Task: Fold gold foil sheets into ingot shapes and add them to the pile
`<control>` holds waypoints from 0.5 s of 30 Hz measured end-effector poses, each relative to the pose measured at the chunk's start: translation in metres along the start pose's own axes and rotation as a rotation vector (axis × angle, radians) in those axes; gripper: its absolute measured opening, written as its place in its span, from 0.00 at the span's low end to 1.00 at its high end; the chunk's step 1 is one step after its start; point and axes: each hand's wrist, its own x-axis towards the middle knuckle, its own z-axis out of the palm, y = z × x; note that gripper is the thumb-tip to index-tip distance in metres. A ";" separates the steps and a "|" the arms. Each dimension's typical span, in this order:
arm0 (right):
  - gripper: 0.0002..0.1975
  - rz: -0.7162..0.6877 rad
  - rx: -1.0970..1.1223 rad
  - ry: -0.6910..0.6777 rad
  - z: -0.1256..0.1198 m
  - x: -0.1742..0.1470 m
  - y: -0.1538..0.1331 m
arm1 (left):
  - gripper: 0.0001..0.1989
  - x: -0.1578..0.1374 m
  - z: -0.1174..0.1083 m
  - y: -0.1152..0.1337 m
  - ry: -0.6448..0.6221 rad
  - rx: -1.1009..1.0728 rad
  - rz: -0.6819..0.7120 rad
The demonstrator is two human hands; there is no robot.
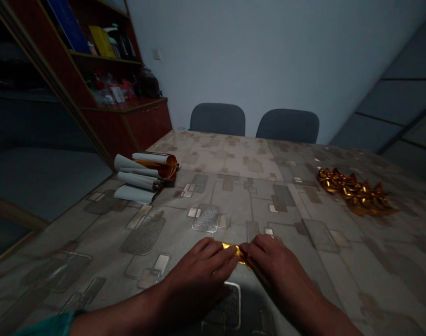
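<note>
Both hands meet low in the middle of the view, over the near part of the patterned table. Between them is a small piece of shiny gold foil paper (236, 251), partly covered by the fingers. My left hand (209, 261) has its fingers pressed together on the paper's left side. From the right, my right hand (268, 255) pinches the paper's other end with bent fingers. The foil paper looks folded into a narrow shape, though its underside is hidden.
Curled sheets of foil paper with pale backs (139, 179) lie at the table's left edge. Folded gold foil pieces (354, 191) are heaped on the right. A patterned tablecloth (233, 196) covers the table. Two grey chairs (218, 119) and a red-brown cabinet (148, 121) stand beyond.
</note>
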 end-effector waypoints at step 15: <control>0.32 -0.013 -0.138 0.204 0.047 -0.034 -0.027 | 0.28 -0.007 -0.002 -0.005 0.015 -0.054 -0.006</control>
